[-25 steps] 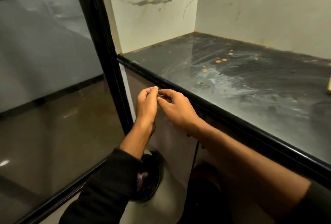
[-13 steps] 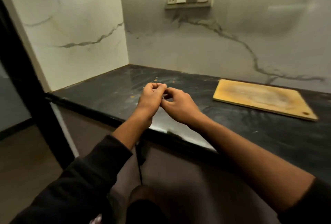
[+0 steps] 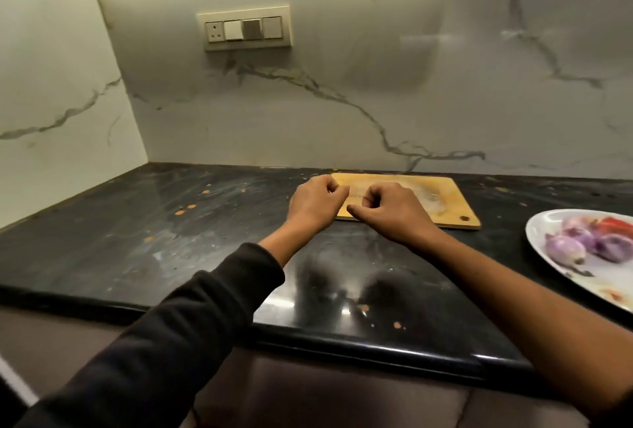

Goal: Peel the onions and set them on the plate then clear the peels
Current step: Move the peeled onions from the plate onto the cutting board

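Both hands held side by side above counter (image 3: pixel 137 222), near edge of cutting board (image 3: pixel 442 194): left hand (image 3: pixel 317 203) and right hand (image 3: pixel 390 212) curled, nothing seen held. Peeled onions (image 3: pixel 582 244) piled on plate (image 3: pixel 548 270), well apart to right. Plate and onions unseen half second earlier; hands now parted.

No text, label, brand, number or sign can be read anywhere in the view. The switch panel (image 3: pixel 247 29) on the wall, up and to the left beyond the left hand (image 3: pixel 317 203), shows only blank rocker faces and a bare socket. The cutting board (image 3: pixel 442 196) just beyond both hands and the plate (image 3: pixel 537 234) to the right of the right hand (image 3: pixel 390 212) carry no print.
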### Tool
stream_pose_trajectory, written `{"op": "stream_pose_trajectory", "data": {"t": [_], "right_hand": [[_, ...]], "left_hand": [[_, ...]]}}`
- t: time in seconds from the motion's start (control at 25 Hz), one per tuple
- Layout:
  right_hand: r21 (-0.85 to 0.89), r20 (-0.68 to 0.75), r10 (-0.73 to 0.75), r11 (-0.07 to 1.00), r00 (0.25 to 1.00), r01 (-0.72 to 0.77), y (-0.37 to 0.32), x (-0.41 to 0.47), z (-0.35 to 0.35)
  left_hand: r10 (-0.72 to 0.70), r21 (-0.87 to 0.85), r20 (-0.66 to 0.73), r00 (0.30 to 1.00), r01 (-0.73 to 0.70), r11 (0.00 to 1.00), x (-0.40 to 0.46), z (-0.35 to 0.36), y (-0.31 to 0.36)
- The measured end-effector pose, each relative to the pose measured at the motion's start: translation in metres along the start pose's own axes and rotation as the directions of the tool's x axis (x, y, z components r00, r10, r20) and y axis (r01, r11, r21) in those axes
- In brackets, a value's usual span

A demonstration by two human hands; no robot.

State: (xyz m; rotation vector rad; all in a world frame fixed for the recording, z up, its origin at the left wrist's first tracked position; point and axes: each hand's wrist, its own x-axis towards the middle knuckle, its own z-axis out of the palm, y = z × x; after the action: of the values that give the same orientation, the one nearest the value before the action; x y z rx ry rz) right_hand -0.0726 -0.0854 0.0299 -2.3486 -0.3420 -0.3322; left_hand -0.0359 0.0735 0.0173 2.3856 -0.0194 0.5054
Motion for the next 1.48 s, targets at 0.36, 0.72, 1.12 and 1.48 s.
{"op": "stream_pose_trajectory", "data": {"t": [0.36,0.72,1.12,1.48], "right_hand": [[-0.14,-0.082,0.21,0.965,0.974,-0.22,0.092,0.033,-0.025],[-0.246,-0.046,0.574,0.787,0.817,-0.566,0.16,0.067,-0.039],[-0.082,-0.04,0.558,0.825,0.829,-0.559,0.185,0.09,-0.044],[0.086,-0.097,0.593,0.805,0.799,-0.587,0.193,0.088,-0.041]], "left_hand": [[-0.019,0.138,0.158,0.987,-0.002,0.99,0.041,0.05,-0.012],[-0.187,0.2,0.295,0.937,0.131,0.971,0.075,0.067,-0.038],[-0.295,-0.022,0.288,0.911,0.314,0.949,0.103,0.079,-0.041],[-0.36,-0.276,0.23,0.904,0.415,0.867,0.103,0.076,-0.05]]}}
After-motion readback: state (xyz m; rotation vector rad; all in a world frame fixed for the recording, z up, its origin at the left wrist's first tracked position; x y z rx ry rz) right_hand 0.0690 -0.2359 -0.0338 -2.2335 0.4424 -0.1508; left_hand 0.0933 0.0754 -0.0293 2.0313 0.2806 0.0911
